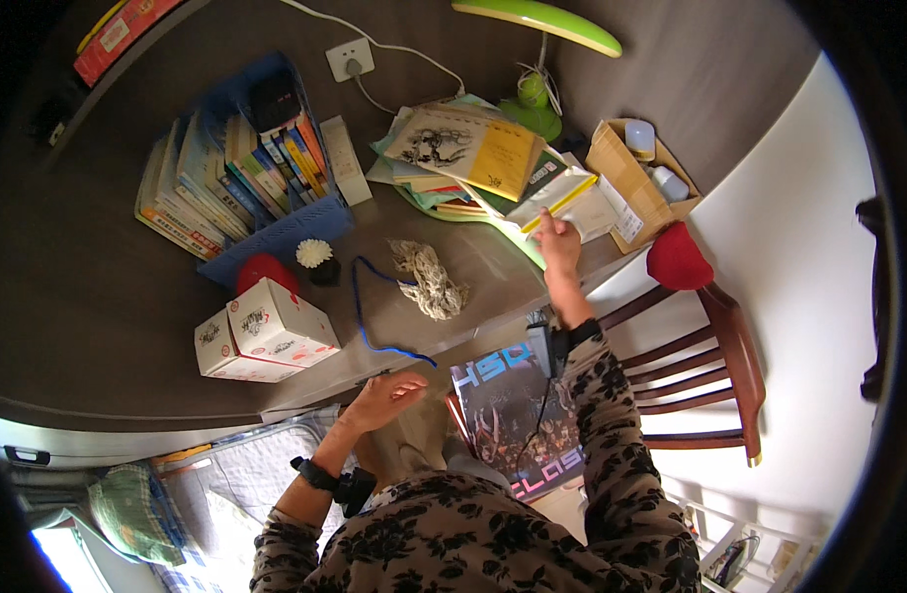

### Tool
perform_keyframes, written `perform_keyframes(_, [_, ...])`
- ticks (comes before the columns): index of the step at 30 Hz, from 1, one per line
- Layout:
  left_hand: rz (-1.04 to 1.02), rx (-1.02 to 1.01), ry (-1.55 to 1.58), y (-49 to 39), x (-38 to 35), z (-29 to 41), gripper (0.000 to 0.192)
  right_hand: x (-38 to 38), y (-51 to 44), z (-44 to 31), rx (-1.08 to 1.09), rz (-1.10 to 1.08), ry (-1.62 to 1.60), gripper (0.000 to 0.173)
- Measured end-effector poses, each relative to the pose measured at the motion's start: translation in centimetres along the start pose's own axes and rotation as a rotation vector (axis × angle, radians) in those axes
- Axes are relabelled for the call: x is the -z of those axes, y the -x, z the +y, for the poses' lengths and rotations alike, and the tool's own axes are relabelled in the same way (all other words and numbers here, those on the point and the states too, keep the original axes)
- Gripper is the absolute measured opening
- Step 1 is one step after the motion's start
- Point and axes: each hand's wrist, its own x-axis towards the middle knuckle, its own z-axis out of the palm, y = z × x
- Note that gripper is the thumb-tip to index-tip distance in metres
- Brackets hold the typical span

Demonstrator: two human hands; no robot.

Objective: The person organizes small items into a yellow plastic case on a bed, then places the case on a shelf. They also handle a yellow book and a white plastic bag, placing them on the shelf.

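My right hand (559, 244) is over the right front of the desk, its index finger at the yellow zip strip of a clear document pouch (561, 199). I cannot tell whether its fingers grip the pouch. A yellow-and-white illustrated booklet (464, 144) tops the pile of papers and books beside it. My left hand (385, 400) hangs before the desk's front edge, empty, with fingers loosely bent. Near the middle of the desk lies a bundle of beige rope (430, 280). A blue cord (359, 300) runs beside the bundle, one end over the desk edge.
Books fill a blue desktop rack (305, 230) at left, with a white printed carton (276, 333) in front. A cardboard box (624, 193) holding bulbs stands at right. A green lamp base (531, 115) is behind. Below right, a wooden chair (731, 356) bears a red cloth (679, 258).
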Motion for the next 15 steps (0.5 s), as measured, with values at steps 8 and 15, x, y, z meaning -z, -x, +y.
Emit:
perform_keyframes(8, [0.022, 0.022, 0.056, 0.4, 0.8, 1.1, 0.02, -5.2, -2.2, -2.6, 0.951, -0.183, 0.945, 0.038])
perform_keyframes(15, [0.118, -0.008, 0.063, 3.3, 1.3, 1.2, 0.02, -4.2, -3.0, -5.5, 1.153, 0.016, 0.772, 0.006])
